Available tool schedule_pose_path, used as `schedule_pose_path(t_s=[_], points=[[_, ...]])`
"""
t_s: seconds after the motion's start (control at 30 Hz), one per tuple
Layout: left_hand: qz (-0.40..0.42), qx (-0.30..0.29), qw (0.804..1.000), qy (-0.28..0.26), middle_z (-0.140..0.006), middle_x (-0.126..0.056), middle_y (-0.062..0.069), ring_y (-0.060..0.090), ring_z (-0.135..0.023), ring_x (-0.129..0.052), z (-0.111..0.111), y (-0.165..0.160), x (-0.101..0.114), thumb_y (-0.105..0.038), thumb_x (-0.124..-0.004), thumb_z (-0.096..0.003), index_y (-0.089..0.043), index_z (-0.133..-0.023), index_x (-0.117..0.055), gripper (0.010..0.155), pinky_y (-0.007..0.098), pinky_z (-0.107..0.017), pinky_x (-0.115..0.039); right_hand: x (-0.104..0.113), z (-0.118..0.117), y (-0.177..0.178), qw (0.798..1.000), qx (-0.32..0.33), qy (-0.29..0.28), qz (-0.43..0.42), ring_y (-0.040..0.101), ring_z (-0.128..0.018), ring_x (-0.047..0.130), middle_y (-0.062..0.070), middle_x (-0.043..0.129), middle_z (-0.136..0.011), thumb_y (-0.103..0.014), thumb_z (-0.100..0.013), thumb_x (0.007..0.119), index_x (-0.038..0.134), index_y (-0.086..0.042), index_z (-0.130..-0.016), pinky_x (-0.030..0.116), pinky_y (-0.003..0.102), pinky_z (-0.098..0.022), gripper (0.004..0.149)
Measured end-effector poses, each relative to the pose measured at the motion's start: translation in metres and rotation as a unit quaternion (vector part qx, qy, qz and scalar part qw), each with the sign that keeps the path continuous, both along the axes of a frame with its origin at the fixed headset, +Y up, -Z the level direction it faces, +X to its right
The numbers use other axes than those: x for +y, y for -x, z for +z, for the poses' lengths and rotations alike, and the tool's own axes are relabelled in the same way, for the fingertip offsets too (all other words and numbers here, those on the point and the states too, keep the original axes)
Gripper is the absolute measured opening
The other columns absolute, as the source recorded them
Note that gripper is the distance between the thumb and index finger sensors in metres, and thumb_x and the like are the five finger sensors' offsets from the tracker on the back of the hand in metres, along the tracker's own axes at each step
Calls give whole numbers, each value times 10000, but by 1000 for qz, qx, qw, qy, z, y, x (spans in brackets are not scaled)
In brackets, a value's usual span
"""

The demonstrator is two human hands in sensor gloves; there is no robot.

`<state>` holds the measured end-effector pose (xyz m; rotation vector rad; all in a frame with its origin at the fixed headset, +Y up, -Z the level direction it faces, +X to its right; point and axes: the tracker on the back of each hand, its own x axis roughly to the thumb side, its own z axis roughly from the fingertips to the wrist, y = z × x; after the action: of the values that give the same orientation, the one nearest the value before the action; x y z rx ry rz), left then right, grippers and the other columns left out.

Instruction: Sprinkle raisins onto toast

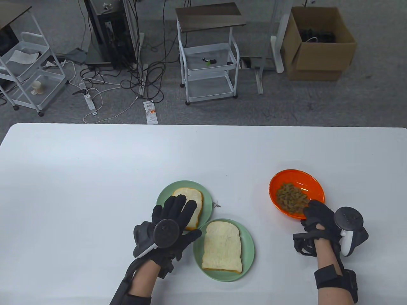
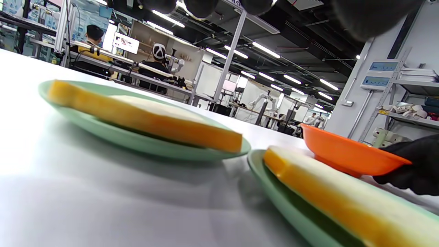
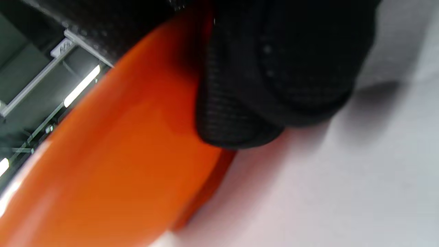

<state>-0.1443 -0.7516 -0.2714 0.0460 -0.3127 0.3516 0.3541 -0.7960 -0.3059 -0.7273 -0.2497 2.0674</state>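
Observation:
Two slices of white toast lie on green plates. The far toast (image 1: 192, 197) is on the far plate (image 1: 165, 194), the near toast (image 1: 222, 246) on the near plate (image 1: 249, 251). My left hand (image 1: 178, 209) is open and flat, fingers spread over the far toast; in the left wrist view its fingertips (image 2: 200, 7) hang above that toast (image 2: 147, 120). An orange bowl (image 1: 299, 179) holds raisins (image 1: 291, 197). My right hand (image 1: 318, 216) grips the bowl's near rim; its fingers (image 3: 257, 85) press the bowl's outer wall (image 3: 120, 154).
The two plates touch near the table's middle front. The orange bowl (image 2: 343, 151) stands to the right of the near toast (image 2: 343, 192). A small crumb (image 1: 217, 205) lies beside the far plate. Carts, cables and a cardboard box (image 1: 318, 44) stand on the floor beyond the table.

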Motion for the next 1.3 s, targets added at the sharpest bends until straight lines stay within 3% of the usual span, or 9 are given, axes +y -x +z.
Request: schedule_pose_path(t_s=[0.23,0.33,0.47,0.6,0.7,0.8,0.87,1.13,1.3], points=[[-56,33,994,-92,-1188,-630,-27,293,-1055,-738,15,-24,18,-758,-728,-430,-414,-1091,-630,752,551,-757,-695,22,0,32,995,84,-54,-25,245,-188,1114,313,985,-711,-198,-397,958,919,-60,-847,986,258,-98,472],[-87,27,987,-130,-1147,-706,-21,263,-947,-860,24,-50,31,-749,-754,-426,-406,-1078,-657,743,475,-697,-777,34,4,61,987,144,-72,-8,246,-173,1112,317,985,-707,-191,-395,957,921,-61,-847,985,257,-87,472],[-141,-1,981,-130,-1143,-726,-19,233,-891,-920,34,-97,46,-759,-776,-413,-407,-1082,-663,765,438,-663,-821,42,14,102,971,232,-63,2,249,-171,1110,318,979,-713,-189,-399,952,913,-62,-856,985,257,-87,476],[-208,-1,978,-21,-1178,-670,17,249,-880,-932,26,-144,52,-775,-767,-417,-395,-1128,-594,824,440,-660,-819,41,28,135,955,292,-46,-8,257,-170,1109,309,969,-736,-184,-400,949,914,-77,-860,985,261,-87,474],[-290,30,953,83,-1224,-572,72,268,-871,-937,15,-164,42,-868,-672,-396,-392,-1179,-459,941,445,-653,-809,39,35,146,949,313,-44,-27,261,-162,1108,312,966,-738,-179,-400,946,915,-79,-859,986,260,-81,471],[-341,55,932,108,-1219,-593,89,243,-798,-993,12,-172,31,-880,-663,-389,-382,-1183,-468,958,403,-605,-850,38,40,155,946,319,-48,-17,267,-135,1102,316,974,-726,-168,-395,941,930,-87,-845,983,262,-59,457],[-331,57,933,129,-1207,-617,91,233,-763,-1012,12,-171,27,-841,-689,-414,-379,-1180,-477,919,384,-585,-867,37,44,160,945,323,-46,-24,269,-129,1099,310,977,-727,-163,-398,932,932,-93,-840,982,262,-53,448],[-239,42,965,103,-1000,-814,38,101,-502,-1069,18,-157,21,-612,-879,-451,-324,-1098,-626,753,263,-433,-938,31,51,172,946,313,-54,-67,289,-104,1094,327,976,-707,-148,-395,923,946,-86,-817,979,275,-31,427],[-198,37,977,68,-849,-931,-19,123,-353,-1089,15,-153,20,-564,-948,-422,-362,-995,-767,634,269,-327,-962,30,52,173,946,312,-58,-73,292,-102,1096,327,975,-705,-149,-394,924,948,-89,-811,980,278,-29,422]])
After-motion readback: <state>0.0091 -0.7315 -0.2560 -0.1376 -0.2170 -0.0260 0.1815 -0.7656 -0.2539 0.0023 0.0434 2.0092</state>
